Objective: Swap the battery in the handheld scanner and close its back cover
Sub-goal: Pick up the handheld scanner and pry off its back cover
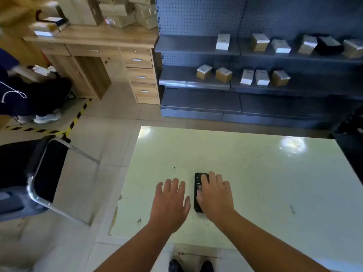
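Black scanner (198, 193) is lying flat on the pale green table (255, 173), near the front edge. Right hand (215, 195) sits over it, fingers loosely spread, probably steadying it for a pickup, though I can't tell if it's actually gripping. Left hand (170, 201) hovers just beside, open and empty, ready to help flip it

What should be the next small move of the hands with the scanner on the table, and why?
Probably close the right hand around the scanner and lift it toward the open left hand. The scanner lies flat on the table under the right fingers, not yet gripped, so its back cover cannot be worked; no spare battery is visible.
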